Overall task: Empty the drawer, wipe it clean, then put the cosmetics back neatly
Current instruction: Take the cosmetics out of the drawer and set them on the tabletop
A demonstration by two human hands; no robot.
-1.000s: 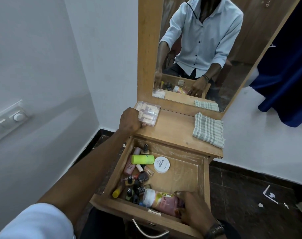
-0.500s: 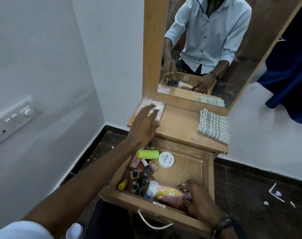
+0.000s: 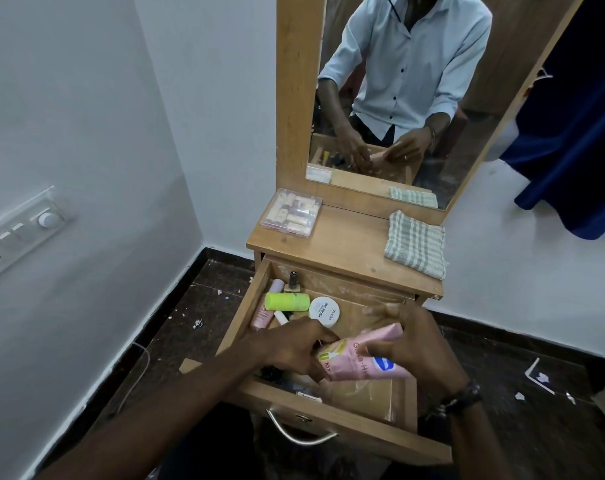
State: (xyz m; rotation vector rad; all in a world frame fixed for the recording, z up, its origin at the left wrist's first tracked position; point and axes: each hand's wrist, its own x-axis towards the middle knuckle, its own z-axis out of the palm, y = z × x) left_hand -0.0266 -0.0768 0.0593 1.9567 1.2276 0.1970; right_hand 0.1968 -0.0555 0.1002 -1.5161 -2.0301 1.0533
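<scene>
The emptying step is under way. The right hand (image 3: 422,348) grips a pink lotion tube (image 3: 360,355), fingers and thumb curled round its upper end, holding it just above the front of the open drawer (image 3: 403,403). The left hand (image 3: 294,348) reaches in beside it, fingers bent at the tube's cap end and over the small bottles at the drawer's front left; whether it has hold of anything I cannot tell.

Most of the cosmetics lie in the drawer: a neon green tube (image 3: 287,301), a white jar of nail polish remover (image 3: 324,311), a pink tube (image 3: 264,311) along the left wall and a nail polish bottle (image 3: 293,281) at the back.

The next move, as I judge it, is to carry the tube up to the counter (image 3: 349,244) and set it in the bare middle, between the clear plastic box of small tubes (image 3: 291,216) and the folded checked cloth (image 3: 415,244).

The counter is a wooden dressing unit with a mirror (image 3: 415,98) in a white-walled corner. A switch panel (image 3: 20,233) is on the left wall, a blue curtain (image 3: 578,140) hangs at the right, and scraps litter the dark floor (image 3: 522,375).
</scene>
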